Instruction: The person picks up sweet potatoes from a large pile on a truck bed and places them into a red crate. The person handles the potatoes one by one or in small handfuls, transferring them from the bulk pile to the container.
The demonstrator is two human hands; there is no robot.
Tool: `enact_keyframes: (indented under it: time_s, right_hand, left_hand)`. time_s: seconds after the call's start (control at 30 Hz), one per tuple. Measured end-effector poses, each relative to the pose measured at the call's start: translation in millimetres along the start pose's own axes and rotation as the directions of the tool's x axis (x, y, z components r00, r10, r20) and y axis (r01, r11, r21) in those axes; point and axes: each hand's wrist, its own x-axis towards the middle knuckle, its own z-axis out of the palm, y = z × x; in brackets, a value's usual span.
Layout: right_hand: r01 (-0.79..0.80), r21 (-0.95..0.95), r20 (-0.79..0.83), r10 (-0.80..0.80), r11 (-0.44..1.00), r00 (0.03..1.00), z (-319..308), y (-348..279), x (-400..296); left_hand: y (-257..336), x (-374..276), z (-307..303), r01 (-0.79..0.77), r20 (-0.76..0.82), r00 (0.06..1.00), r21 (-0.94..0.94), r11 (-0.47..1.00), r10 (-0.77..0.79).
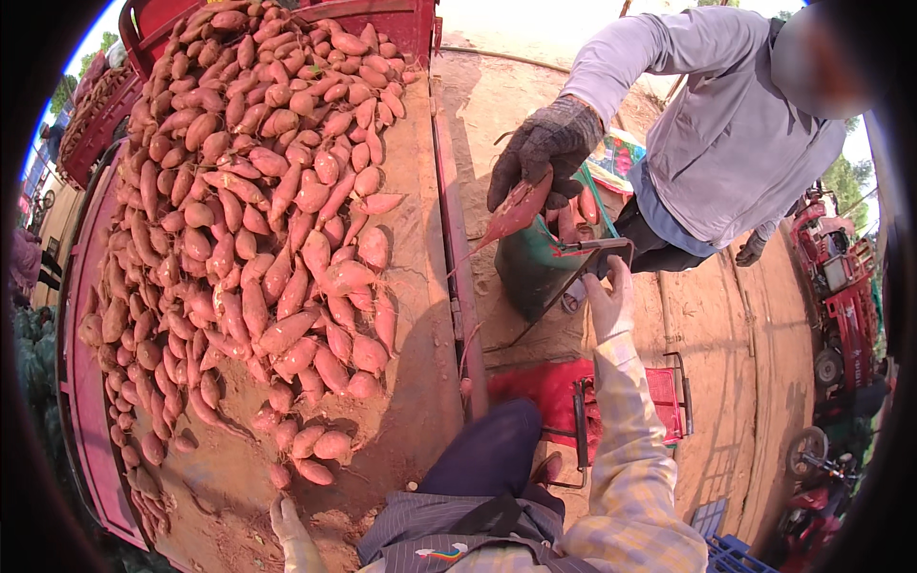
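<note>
My right hand (611, 297), in a pale glove, reaches out at the right with its fingertips by the rim of a green crate (534, 272) that holds sweet potatoes (573, 222). Whether those fingers grip the rim I cannot tell. My left hand (286, 517), also gloved, is low in the picture on the truck bed, just below a small group of sweet potatoes (314, 471); no object shows in it. A big heap of sweet potatoes (272, 215) covers much of the bed. Above the crate, a person's dark-gloved hand (548, 150) holds one long-rooted sweet potato (517, 211).
The truck bed's red side edge (455, 286) runs between the heap and the crate. A red crate (663, 405) with black handles stands beside my legs. The co-worker (723, 143) stands beyond the green crate. A blue crate (738, 555) lies at the lower right; red vehicles (852, 315) are farther off.
</note>
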Motion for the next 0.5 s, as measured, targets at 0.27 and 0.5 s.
enact_keyframes:
  time_s: [0.27, 0.5]
  right_hand:
    - [0.133, 0.013, 0.701, -0.104, 0.991, 0.705, -3, -124, -256]
    - [0.41, 0.045, 0.884, -0.227, 0.911, 0.408, 78, -153, -282]
  left_hand:
    - [40, 0, 45, 0.131, -0.092, 0.987, -0.038, 0.991, -0.134]
    - [28, -20, 40, 0.088, -0.023, 0.995, -0.205, 0.975, -0.095]
